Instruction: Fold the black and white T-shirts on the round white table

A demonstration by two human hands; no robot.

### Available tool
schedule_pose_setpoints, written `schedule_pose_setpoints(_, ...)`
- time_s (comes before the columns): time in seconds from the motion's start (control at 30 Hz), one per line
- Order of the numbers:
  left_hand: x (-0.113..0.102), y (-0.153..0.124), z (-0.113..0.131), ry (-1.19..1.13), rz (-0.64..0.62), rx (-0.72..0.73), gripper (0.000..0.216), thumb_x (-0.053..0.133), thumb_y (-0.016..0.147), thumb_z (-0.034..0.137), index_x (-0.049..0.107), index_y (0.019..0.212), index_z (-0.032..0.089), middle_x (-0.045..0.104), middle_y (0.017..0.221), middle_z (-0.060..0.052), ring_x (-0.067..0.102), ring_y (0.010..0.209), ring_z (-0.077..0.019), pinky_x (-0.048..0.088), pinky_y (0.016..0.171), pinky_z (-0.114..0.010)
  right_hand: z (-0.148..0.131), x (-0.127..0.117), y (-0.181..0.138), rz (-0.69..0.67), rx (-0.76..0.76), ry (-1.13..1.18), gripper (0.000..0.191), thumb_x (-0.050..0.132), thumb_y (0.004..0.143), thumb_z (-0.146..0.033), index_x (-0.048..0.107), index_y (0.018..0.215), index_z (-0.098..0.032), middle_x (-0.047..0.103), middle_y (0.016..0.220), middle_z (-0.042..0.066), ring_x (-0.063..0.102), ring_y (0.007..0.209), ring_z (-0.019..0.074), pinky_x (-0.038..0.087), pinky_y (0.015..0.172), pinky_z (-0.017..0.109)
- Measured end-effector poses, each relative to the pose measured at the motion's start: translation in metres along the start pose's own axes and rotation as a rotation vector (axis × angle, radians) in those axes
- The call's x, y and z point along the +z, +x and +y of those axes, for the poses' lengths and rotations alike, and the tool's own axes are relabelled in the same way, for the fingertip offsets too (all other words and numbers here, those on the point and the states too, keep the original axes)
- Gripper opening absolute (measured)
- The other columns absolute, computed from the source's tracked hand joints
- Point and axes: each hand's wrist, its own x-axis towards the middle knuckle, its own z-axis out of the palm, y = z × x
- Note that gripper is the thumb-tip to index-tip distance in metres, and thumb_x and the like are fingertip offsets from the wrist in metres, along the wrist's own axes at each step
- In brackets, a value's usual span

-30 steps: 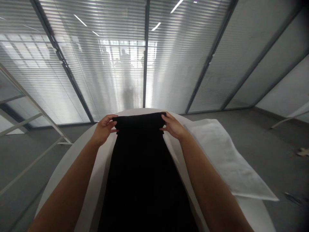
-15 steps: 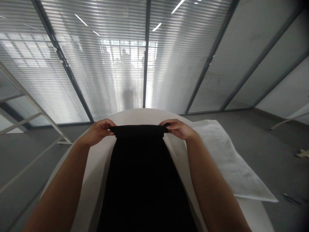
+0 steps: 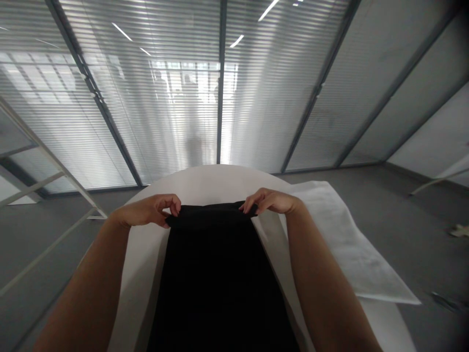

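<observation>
A long black cloth lies lengthwise on the round white table, its far end turned over in a narrow fold. My left hand pinches the left corner of that fold between thumb and fingers. At the opposite corner, the fingertips of my right hand are closed on the fabric. The near part of the cloth runs out of view at the bottom. What kind of garment or textile it is, I cannot tell.
A white cloth lies on the table's right side and hangs past its edge. To the left stands a pale metal frame with crossbars. Behind the table is a glass partition with blinds. A dark object lies on the floor at right.
Both hands have come nearer and down, bringing the folded far end of the black cloth with them. More of the white table shows beyond it.
</observation>
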Motion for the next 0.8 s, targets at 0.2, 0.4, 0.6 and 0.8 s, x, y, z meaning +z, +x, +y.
schedule_pose_setpoints(0.2, 0.005, 0.0, 0.006, 0.097, -0.147, -0.086, 0.044, 0.072, 0.07, 0.026, 0.057, 0.112, 0.024, 0.065, 0.097, -0.001, 0.06, 0.094, -0.0173, 0.047, 0.086, -0.028, -0.005, 0.004, 0.002, -0.021, 0.191, -0.109, 0.036, 0.06, 0.075, -0.028, 0.075, 0.105, -0.015, 0.074, 0.099, 0.008, 0.065, 0.098, 0.0233, 0.044, 0.094, 0.037)
schedule_pose_setpoints(0.4, 0.02, 0.016, 0.022, 0.432, 0.11, -0.138, 0.038, 0.052, 0.085, 0.045, 0.06, 0.113, 0.021, 0.068, 0.091, -0.004, 0.063, 0.083, -0.0201, 0.048, 0.075, -0.03, -0.021, 0.023, 0.02, 0.165, 0.376, -0.426, 0.047, 0.057, 0.084, -0.037, 0.064, 0.124, -0.014, 0.07, 0.113, 0.011, 0.066, 0.091, 0.0215, 0.049, 0.085, 0.034)
schedule_pose_setpoints(0.6, 0.07, 0.054, 0.016, 0.764, 0.396, -0.055, 0.052, 0.033, 0.095, 0.052, 0.06, 0.125, 0.019, 0.063, 0.124, -0.013, 0.055, 0.118, -0.0288, 0.037, 0.102, -0.042, -0.028, 0.045, 0.042, 0.174, 0.312, -0.777, 0.039, 0.049, 0.09, -0.036, 0.069, 0.118, -0.016, 0.067, 0.122, 0.013, 0.06, 0.111, 0.0293, 0.043, 0.097, 0.038)
schedule_pose_setpoints(0.8, 0.124, 0.069, -0.018, 0.947, 0.538, -0.191, 0.053, 0.032, 0.096, 0.052, 0.047, 0.142, 0.029, 0.043, 0.15, -0.01, 0.034, 0.139, -0.0352, 0.008, 0.113, -0.063, -0.007, 0.102, 0.06, 0.4, 0.463, -0.929, 0.051, 0.032, 0.098, -0.043, 0.051, 0.139, -0.021, 0.051, 0.143, 0.013, 0.044, 0.131, 0.0332, 0.028, 0.108, 0.056)
